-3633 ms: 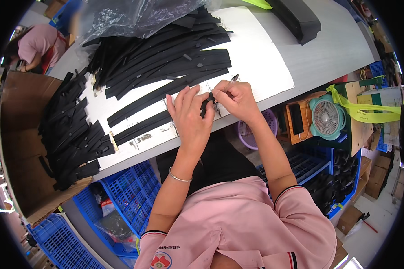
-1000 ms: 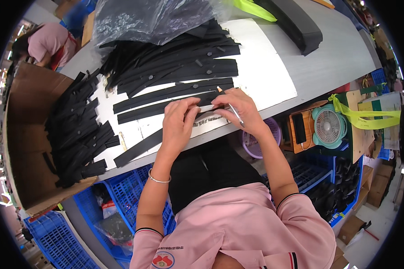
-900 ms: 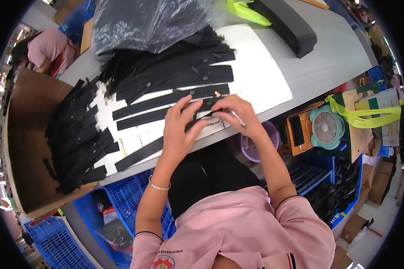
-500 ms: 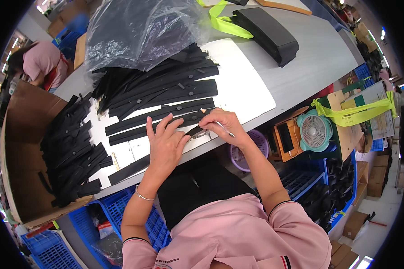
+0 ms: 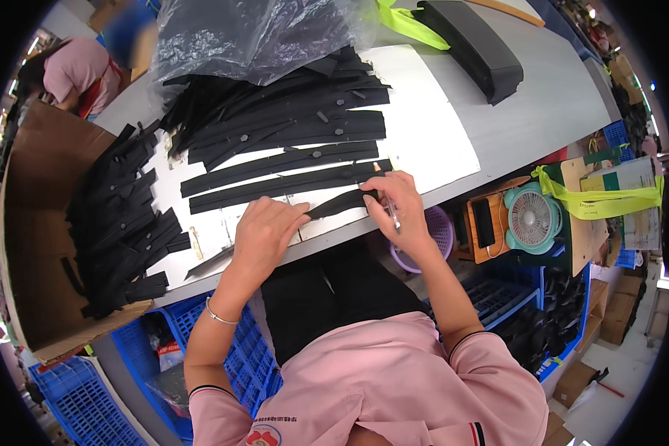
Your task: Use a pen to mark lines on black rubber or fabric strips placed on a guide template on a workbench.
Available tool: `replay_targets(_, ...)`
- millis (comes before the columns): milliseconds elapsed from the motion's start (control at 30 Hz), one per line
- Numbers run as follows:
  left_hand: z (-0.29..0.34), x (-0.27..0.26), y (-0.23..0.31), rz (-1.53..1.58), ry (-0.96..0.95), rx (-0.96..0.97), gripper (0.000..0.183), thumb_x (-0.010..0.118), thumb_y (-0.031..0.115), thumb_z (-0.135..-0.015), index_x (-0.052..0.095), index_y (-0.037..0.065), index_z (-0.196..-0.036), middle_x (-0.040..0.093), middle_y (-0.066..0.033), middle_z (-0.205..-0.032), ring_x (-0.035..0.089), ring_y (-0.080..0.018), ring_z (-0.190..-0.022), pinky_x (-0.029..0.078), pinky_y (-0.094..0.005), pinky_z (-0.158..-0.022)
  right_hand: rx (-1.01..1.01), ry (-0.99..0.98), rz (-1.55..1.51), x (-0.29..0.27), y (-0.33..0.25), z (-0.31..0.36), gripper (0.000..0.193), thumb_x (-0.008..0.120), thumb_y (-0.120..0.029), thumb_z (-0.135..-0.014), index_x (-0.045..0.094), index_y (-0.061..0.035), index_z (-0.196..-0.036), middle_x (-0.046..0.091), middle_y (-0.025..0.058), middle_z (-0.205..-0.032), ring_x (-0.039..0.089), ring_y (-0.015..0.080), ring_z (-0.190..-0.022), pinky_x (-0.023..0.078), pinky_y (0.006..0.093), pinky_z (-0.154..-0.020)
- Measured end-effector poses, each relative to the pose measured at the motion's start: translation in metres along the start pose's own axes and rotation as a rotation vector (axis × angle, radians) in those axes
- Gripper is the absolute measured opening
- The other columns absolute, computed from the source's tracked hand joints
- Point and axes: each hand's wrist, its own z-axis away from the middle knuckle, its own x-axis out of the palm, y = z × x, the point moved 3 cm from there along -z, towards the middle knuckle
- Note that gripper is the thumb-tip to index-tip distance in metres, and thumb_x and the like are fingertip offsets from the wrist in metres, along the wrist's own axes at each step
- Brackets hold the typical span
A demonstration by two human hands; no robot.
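A narrow black fabric strip (image 5: 338, 205) stretches between my hands along the table's front edge. Its left end sticks out beyond my left hand (image 5: 266, 232), whose fingers pinch it. A slim pen (image 5: 394, 213) with an orange end is held in my right hand (image 5: 400, 208); the thumb and forefinger of that hand also meet the strip's right end. Just beyond lie two more black strips, a near one (image 5: 290, 186) and a farther one (image 5: 275, 161), flat on a white board (image 5: 431, 134). Small grey dots show on several strips.
A pile of black strips (image 5: 267, 111) lies farther back, partly under a clear plastic bag (image 5: 253, 37). More strips (image 5: 123, 223) spill from a cardboard box (image 5: 41, 186) at left. A black padded block (image 5: 476, 48) stands back right; a small fan (image 5: 531, 217) is at right.
My left hand's spread fingers have drawn in and closed on the strip. My right hand has shifted right with the pen, and more of the strip shows between the hands.
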Motion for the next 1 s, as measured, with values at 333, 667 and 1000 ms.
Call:
replay_targets(333,-0.058,0.024,-0.009,-0.046,-0.001,0.068,0.056,0.071,0.018,-0.095,0.055,0.014,-0.149,0.052,-0.0131,-0.151,0.046,-0.0355,-0.140,0.035,-0.0473,-0.117,-0.250,0.021,0.548,0.020,-0.028,0.014,0.028,0.068,-0.004,-0.089,0.069,-0.0072,-0.117,0.072,0.0064,-0.106,0.069,0.0200,-0.106,0.043,0.0423,-0.106)
replay_targets(667,-0.152,0.058,-0.127,-0.560,0.153,-0.258,0.061,0.056,0.034,-0.105,0.038,0.026,-0.162,0.032,-0.0033,-0.169,0.021,-0.0302,-0.159,0.005,-0.0752,-0.119,-0.259,0.100,0.475,0.025,-0.028,0.026,0.024,0.070,-0.003,-0.087,0.071,-0.0021,-0.111,0.075,0.0133,-0.110,0.072,0.0278,-0.105,0.055,0.0426,-0.096)
replay_targets(1000,-0.146,0.054,-0.125,-0.281,0.202,-0.196,0.072,0.065,0.027,-0.100,0.033,0.021,-0.164,0.026,-0.0119,-0.171,0.016,-0.0364,-0.160,0.004,-0.0670,-0.123,-0.241,0.072,0.518,0.026,-0.018,0.043,0.029,0.067,-0.007,-0.092,0.068,-0.0038,-0.121,0.073,0.0148,-0.122,0.070,0.0304,-0.117,0.050,0.0478,-0.106)
